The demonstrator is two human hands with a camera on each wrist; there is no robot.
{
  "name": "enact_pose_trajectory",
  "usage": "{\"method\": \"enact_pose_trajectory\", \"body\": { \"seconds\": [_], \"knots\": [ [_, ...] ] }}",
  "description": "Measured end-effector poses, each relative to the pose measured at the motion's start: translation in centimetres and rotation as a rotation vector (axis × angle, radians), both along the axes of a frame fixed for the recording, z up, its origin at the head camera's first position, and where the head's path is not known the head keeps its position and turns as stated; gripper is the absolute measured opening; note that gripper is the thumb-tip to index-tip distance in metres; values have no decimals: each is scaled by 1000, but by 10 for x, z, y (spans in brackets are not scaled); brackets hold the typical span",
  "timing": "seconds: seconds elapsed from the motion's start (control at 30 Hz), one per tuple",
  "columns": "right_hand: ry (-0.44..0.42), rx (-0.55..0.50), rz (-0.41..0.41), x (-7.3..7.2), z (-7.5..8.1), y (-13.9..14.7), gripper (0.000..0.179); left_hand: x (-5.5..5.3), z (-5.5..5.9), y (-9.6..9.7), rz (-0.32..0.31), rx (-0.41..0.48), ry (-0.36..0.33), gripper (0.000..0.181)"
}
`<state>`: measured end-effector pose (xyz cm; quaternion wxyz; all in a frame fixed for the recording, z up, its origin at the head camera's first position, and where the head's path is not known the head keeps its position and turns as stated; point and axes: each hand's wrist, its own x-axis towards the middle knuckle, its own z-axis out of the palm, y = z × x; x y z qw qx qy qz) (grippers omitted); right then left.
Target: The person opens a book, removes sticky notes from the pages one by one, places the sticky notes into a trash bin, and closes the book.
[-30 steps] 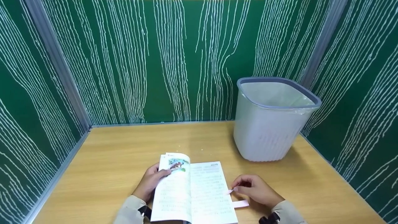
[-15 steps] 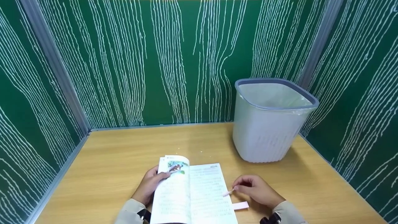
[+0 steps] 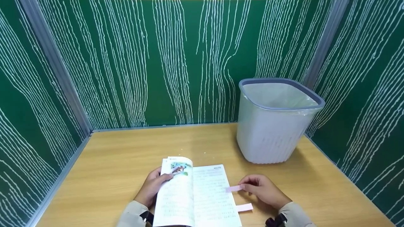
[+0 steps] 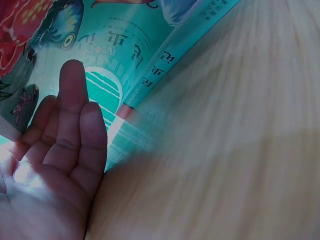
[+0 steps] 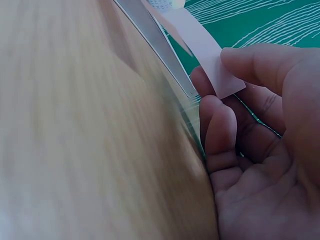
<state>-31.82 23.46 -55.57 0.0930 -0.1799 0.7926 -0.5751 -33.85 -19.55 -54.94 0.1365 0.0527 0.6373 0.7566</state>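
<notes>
An open book [image 3: 211,201] lies at the front of the table, a colour picture at the top of its left page. My left hand [image 3: 152,187] grips the book's left side, thumb on the page and fingers underneath. The left wrist view shows those fingers against the teal illustrated cover [image 4: 120,37]. With thumb and fingertips, my right hand [image 3: 266,190] pinches the outer end of a pink paper strip [image 3: 234,188]; its other end lies over the right page's edge. Below it, a second pink strip [image 3: 245,207] sticks out from the same side of the book.
Behind the right hand stands a pale waste bin [image 3: 268,135] with a grey rim and a plastic liner. Small white specks lie on the wooden table [image 3: 132,148] beyond the book. Green panels [image 3: 172,63] with white wavy lines enclose the back and sides.
My right hand has shifted slightly right, and its pink strip now shows at fuller length, stretched between the page edge and the fingertips. The left hand keeps its hold on the book.
</notes>
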Motion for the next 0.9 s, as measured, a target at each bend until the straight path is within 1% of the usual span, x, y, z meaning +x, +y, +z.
{"method": "enact_pose_trajectory", "body": {
  "seconds": [0.3,0.47,0.63,0.9],
  "knots": [
    [22,11,12,0,0,0,23,1,2,0,19,-11,-14,65],
    [10,5,13,0,1,0,24,2,0,0,15,-5,-9,64],
    [8,3,14,-1,-1,1,24,1,2,1,13,-9,-12,63],
    [-7,14,30,-3,-4,0,25,0,0,1,24,-14,-7,62]
  ]
}}
